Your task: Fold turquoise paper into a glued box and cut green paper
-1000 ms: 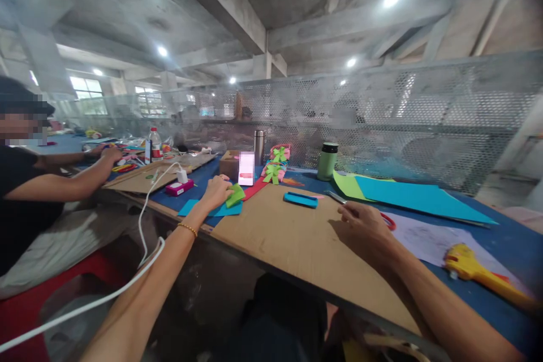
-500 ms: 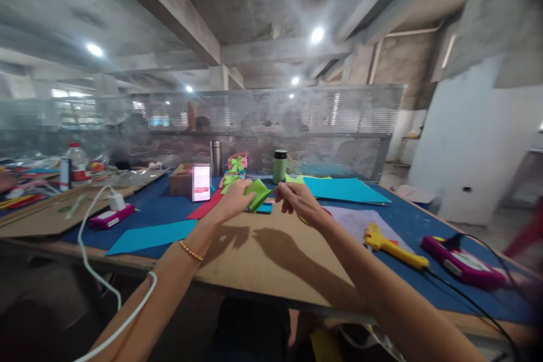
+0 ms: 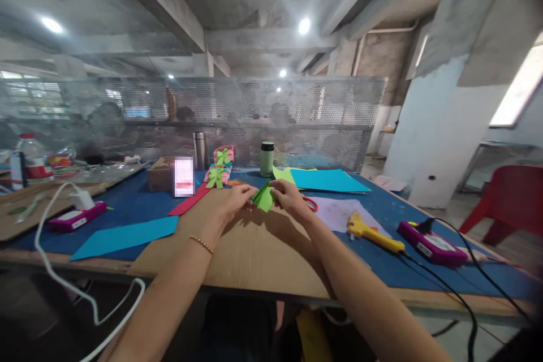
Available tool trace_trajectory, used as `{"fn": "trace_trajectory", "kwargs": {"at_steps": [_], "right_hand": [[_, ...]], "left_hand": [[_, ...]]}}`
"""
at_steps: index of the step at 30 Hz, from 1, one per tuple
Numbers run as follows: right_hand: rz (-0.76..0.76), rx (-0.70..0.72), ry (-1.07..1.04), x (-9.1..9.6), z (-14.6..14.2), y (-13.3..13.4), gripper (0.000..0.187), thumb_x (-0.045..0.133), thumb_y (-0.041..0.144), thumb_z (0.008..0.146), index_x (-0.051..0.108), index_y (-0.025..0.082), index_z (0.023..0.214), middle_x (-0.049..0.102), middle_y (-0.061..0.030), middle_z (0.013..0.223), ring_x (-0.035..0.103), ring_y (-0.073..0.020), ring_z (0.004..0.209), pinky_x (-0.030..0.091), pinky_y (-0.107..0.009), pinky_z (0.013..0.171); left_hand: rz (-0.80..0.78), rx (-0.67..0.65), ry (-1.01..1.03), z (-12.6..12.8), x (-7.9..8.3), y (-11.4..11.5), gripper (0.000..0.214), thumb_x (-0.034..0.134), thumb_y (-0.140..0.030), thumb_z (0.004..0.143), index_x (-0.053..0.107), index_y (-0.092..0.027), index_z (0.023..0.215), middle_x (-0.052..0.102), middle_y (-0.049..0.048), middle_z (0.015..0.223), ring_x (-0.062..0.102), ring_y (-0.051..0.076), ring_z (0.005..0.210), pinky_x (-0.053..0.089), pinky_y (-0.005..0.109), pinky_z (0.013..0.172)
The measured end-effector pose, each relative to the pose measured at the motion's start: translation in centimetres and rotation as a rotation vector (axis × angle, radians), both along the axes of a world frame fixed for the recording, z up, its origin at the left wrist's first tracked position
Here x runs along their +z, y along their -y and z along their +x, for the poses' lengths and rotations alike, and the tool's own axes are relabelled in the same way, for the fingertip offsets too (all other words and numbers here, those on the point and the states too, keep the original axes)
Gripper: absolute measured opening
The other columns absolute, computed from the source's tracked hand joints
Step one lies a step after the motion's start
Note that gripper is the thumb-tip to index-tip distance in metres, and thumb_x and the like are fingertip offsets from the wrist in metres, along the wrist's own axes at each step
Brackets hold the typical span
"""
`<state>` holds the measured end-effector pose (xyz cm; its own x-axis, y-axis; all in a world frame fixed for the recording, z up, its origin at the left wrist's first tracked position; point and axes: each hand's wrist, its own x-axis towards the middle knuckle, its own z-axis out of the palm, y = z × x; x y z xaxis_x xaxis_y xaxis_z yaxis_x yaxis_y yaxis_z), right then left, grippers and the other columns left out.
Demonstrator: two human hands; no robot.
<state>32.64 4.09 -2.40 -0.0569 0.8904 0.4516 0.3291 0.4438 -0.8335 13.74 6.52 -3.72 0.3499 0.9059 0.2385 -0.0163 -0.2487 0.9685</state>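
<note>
Between my hands, above the brown cardboard sheet (image 3: 271, 254), is a folded piece of bright green paper (image 3: 265, 199). My left hand (image 3: 238, 201) pinches its left side, and my right hand (image 3: 289, 197) pinches its upper right edge. Red-handled scissors, of which one red loop (image 3: 313, 203) shows, lie just beyond my right hand; the rest is hidden. Green paper bows (image 3: 217, 176) sit on a pink, decorated piece past my left hand. A strip of red paper (image 3: 190, 199) lies to the left of the cardboard.
Blue paper (image 3: 127, 236) lies at left, with more blue sheets (image 3: 328, 180) at back right. A yellow glue gun (image 3: 373, 232) rests right of the lilac paper (image 3: 339, 212). Purple power strips (image 3: 432, 243) with cables stand either side. A green bottle (image 3: 267, 159), steel flask (image 3: 199, 150) and phone (image 3: 184, 176) stand behind.
My right hand has come in and taken hold of the green paper, which only my left hand held before. The paper's folds have turned, and the view has swung to the right.
</note>
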Motion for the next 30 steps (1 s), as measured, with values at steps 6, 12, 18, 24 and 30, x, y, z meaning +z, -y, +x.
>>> {"fn": "trace_trajectory", "kwargs": {"at_steps": [6,12,18,24,30], "right_hand": [[0.015,0.06,-0.048,0.1,-0.8,0.7,0.026,0.053,0.022,0.071,0.064,0.018,0.095,0.06,0.0041,0.061,0.05,-0.0092,0.045,0.041,-0.022,0.044],[-0.041,0.032,-0.126,0.4,-0.2,0.6,0.025,0.062,0.035,0.072,0.065,0.017,0.088,0.057,0.0037,0.056,0.048,-0.0094,0.042,0.037,-0.021,0.039],[-0.066,0.093,-0.145,0.9,-0.3,1.4,0.055,0.057,0.071,0.08,0.06,0.017,0.074,0.055,0.0006,0.053,0.05,-0.0105,0.044,0.038,-0.022,0.041],[-0.006,0.076,-0.021,0.7,-0.6,1.5,0.049,0.068,0.064,0.072,0.054,0.018,0.061,0.049,0.0038,0.045,0.045,-0.0082,0.041,0.033,-0.02,0.04],[0.081,0.052,0.033,1.0,-0.5,1.6,0.042,0.064,0.055,0.077,0.055,0.018,0.059,0.048,0.0039,0.046,0.044,-0.0081,0.041,0.033,-0.02,0.041]], "left_hand": [[-0.063,-0.244,0.018,-0.1,-0.1,1.1,0.046,0.082,-0.051,0.066,0.067,-0.011,0.082,0.065,0.0049,0.073,0.058,0.01,0.056,0.041,0.022,0.053],[-0.034,-0.203,0.013,-0.1,0.0,1.3,0.03,0.079,-0.037,0.073,0.065,-0.012,0.081,0.065,0.0036,0.071,0.06,0.009,0.054,0.044,0.021,0.053],[-0.023,-0.119,0.018,-0.1,0.4,1.3,0.03,0.08,-0.032,0.075,0.057,-0.013,0.071,0.063,0.0006,0.061,0.061,0.01,0.049,0.044,0.021,0.049],[0.007,-0.175,-0.022,-0.3,0.5,1.6,0.033,0.081,-0.04,0.073,0.064,-0.011,0.076,0.065,0.0026,0.063,0.059,0.01,0.05,0.042,0.021,0.05],[0.016,-0.254,-0.068,-0.7,0.6,1.5,0.033,0.077,-0.042,0.073,0.067,-0.012,0.079,0.066,0.0043,0.067,0.059,0.011,0.054,0.041,0.023,0.054]]}}
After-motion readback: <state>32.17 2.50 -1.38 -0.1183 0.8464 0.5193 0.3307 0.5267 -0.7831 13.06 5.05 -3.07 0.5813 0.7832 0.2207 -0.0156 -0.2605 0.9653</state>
